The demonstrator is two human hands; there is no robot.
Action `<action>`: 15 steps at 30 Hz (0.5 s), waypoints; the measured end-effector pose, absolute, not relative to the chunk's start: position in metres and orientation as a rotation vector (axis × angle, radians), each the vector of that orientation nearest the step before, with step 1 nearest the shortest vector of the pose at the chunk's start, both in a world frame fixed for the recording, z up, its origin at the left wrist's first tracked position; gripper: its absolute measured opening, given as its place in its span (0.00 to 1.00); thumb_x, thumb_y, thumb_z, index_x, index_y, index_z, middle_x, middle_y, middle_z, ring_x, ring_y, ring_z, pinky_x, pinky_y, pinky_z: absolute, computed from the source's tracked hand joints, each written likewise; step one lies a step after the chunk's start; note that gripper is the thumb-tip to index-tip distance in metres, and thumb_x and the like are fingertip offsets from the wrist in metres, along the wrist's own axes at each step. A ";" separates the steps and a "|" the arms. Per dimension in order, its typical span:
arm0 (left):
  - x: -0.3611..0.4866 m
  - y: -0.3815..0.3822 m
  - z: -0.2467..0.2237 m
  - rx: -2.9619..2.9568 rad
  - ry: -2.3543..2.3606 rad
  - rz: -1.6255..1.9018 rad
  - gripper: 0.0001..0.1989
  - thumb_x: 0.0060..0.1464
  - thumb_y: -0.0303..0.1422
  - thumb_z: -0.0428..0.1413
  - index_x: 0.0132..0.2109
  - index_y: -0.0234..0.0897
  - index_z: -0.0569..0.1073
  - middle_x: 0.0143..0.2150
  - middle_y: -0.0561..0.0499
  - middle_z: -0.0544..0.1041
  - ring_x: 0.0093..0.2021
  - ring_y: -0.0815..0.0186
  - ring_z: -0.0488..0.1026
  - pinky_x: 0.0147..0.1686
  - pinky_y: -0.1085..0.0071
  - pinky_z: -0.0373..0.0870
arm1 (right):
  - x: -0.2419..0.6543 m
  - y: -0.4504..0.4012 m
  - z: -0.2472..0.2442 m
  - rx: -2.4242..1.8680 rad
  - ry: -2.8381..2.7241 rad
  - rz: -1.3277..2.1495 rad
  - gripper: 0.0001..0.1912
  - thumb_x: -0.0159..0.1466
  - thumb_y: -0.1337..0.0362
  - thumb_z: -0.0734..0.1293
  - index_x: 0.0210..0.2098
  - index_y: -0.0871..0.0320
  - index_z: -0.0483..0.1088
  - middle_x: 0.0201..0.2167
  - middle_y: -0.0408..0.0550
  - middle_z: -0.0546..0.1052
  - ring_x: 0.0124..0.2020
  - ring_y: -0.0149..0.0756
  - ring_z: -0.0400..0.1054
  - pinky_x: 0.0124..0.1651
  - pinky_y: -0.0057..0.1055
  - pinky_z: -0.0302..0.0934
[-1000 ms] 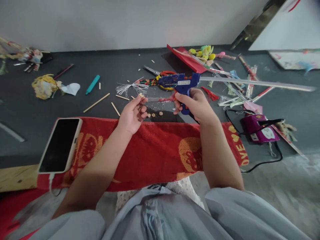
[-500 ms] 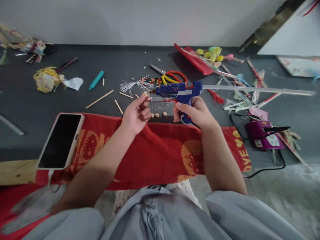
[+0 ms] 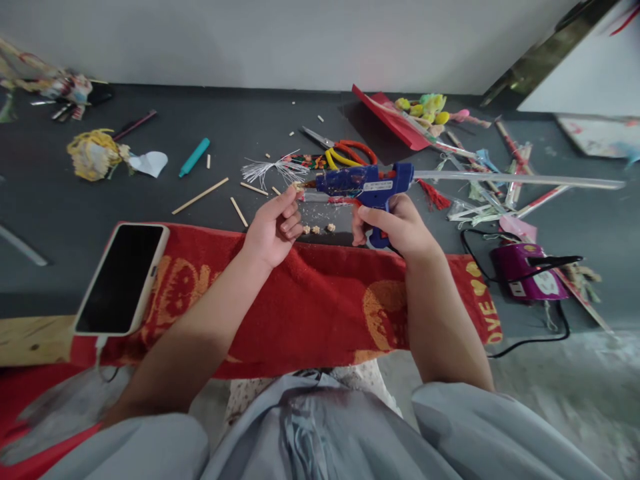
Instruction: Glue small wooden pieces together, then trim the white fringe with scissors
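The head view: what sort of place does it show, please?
Probably a craft worktable; home or workshop, I cannot tell. The right hand holds a blue glue gun, and scissors and thin sticks lie on the dark tabletop.

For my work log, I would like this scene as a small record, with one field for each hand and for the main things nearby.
left hand: pinches a small pale piece by the nozzle of the glue gun
right hand: grips the glue gun's handle
glue stick: long, sticking out behind the gun
scissors: beyond the gun, on the dark tabletop
phone: screen dark, on the red towel
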State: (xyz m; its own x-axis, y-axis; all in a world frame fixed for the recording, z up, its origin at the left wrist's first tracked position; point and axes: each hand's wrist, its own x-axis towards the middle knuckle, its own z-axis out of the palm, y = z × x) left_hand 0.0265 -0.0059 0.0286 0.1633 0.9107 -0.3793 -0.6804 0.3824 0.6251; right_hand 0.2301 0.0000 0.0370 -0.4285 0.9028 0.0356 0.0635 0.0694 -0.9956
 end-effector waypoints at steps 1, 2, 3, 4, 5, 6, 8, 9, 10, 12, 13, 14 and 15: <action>0.026 -0.006 0.029 0.348 0.801 1.169 0.08 0.55 0.32 0.61 0.31 0.33 0.73 0.17 0.63 0.55 0.13 0.82 0.50 0.13 0.82 0.49 | 0.230 0.000 0.037 -0.983 -1.611 1.448 0.15 0.61 0.58 0.67 0.21 0.58 0.69 0.16 0.41 0.73 0.17 0.27 0.67 0.24 0.25 0.62; 0.026 -0.006 0.029 0.352 0.800 1.171 0.08 0.55 0.32 0.61 0.31 0.33 0.73 0.16 0.63 0.55 0.13 0.82 0.50 0.13 0.82 0.49 | 0.231 0.000 0.036 -0.982 -1.610 1.449 0.15 0.61 0.58 0.67 0.21 0.58 0.69 0.16 0.41 0.73 0.17 0.27 0.67 0.24 0.25 0.61; 0.026 -0.006 0.028 0.355 0.799 1.173 0.08 0.56 0.32 0.61 0.31 0.33 0.74 0.16 0.63 0.55 0.13 0.82 0.50 0.13 0.82 0.49 | 0.231 0.000 0.036 -0.981 -1.610 1.447 0.15 0.61 0.58 0.67 0.21 0.58 0.69 0.16 0.41 0.73 0.17 0.27 0.67 0.24 0.25 0.61; 0.026 -0.006 0.028 0.360 0.798 1.174 0.08 0.56 0.32 0.61 0.31 0.32 0.74 0.16 0.63 0.55 0.13 0.82 0.50 0.13 0.82 0.49 | 0.231 0.000 0.036 -0.980 -1.612 1.445 0.14 0.61 0.58 0.68 0.22 0.58 0.69 0.16 0.41 0.73 0.17 0.27 0.67 0.24 0.25 0.61; 0.026 -0.006 0.028 0.363 0.798 1.174 0.08 0.56 0.32 0.60 0.31 0.32 0.74 0.16 0.63 0.55 0.13 0.82 0.50 0.13 0.82 0.49 | 0.231 0.000 0.036 -0.979 -1.615 1.441 0.14 0.61 0.58 0.68 0.22 0.58 0.69 0.16 0.41 0.73 0.17 0.27 0.67 0.24 0.26 0.61; 0.026 -0.006 0.028 0.366 0.798 1.175 0.08 0.57 0.32 0.60 0.31 0.32 0.75 0.16 0.63 0.55 0.13 0.82 0.50 0.13 0.82 0.49 | 0.231 -0.001 0.036 -0.979 -1.617 1.437 0.14 0.61 0.58 0.68 0.22 0.58 0.69 0.16 0.41 0.73 0.17 0.27 0.67 0.24 0.26 0.61; 0.026 -0.006 0.028 0.368 0.798 1.175 0.08 0.57 0.32 0.60 0.32 0.32 0.75 0.16 0.63 0.54 0.13 0.82 0.50 0.13 0.82 0.48 | 0.231 -0.001 0.037 -0.978 -1.623 1.427 0.14 0.61 0.58 0.68 0.22 0.58 0.69 0.16 0.41 0.73 0.17 0.27 0.67 0.24 0.25 0.61; 0.026 -0.006 0.028 0.367 0.800 1.175 0.08 0.57 0.32 0.59 0.32 0.32 0.75 0.16 0.63 0.54 0.13 0.82 0.50 0.13 0.82 0.48 | 0.231 -0.001 0.037 -0.978 -1.624 1.425 0.14 0.61 0.58 0.68 0.22 0.58 0.69 0.16 0.41 0.73 0.18 0.27 0.67 0.24 0.25 0.61; 0.026 -0.006 0.028 0.365 0.803 1.174 0.08 0.57 0.32 0.59 0.32 0.32 0.75 0.16 0.63 0.54 0.13 0.82 0.50 0.13 0.82 0.48 | 0.231 -0.001 0.037 -0.979 -1.622 1.425 0.14 0.61 0.58 0.68 0.22 0.58 0.69 0.16 0.41 0.73 0.17 0.27 0.67 0.24 0.25 0.61; 0.026 -0.006 0.029 0.359 0.807 1.172 0.08 0.57 0.32 0.59 0.32 0.32 0.75 0.16 0.63 0.54 0.13 0.82 0.50 0.13 0.82 0.48 | 0.231 -0.001 0.038 -0.980 -1.611 1.439 0.14 0.61 0.58 0.68 0.22 0.58 0.69 0.16 0.41 0.73 0.17 0.27 0.67 0.24 0.25 0.62; 0.026 -0.006 0.029 0.355 0.806 1.172 0.07 0.57 0.32 0.59 0.32 0.32 0.75 0.17 0.63 0.54 0.13 0.82 0.50 0.13 0.82 0.48 | 0.232 -0.001 0.038 -0.978 -1.602 1.449 0.14 0.60 0.58 0.68 0.22 0.58 0.69 0.16 0.41 0.73 0.17 0.27 0.66 0.24 0.25 0.62; 0.026 -0.006 0.029 0.352 0.800 1.173 0.07 0.57 0.32 0.59 0.32 0.32 0.75 0.17 0.63 0.54 0.13 0.82 0.50 0.13 0.82 0.48 | 0.232 -0.001 0.038 -0.975 -1.594 1.459 0.14 0.60 0.58 0.68 0.22 0.58 0.69 0.16 0.41 0.73 0.17 0.27 0.66 0.24 0.26 0.63; 0.026 -0.006 0.028 0.349 0.791 1.175 0.07 0.57 0.32 0.59 0.32 0.32 0.74 0.17 0.63 0.54 0.13 0.82 0.50 0.13 0.82 0.48 | 0.233 -0.001 0.038 -0.971 -1.587 1.467 0.14 0.60 0.58 0.69 0.22 0.58 0.69 0.16 0.40 0.72 0.17 0.27 0.66 0.24 0.26 0.63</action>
State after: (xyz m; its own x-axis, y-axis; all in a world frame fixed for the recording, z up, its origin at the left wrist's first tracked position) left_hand 0.0261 -0.0061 0.0284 0.1630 0.9156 -0.3676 -0.6851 0.3732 0.6256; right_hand 0.2326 -0.0007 0.0381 -0.4282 0.9031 0.0319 0.0385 0.0536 -0.9978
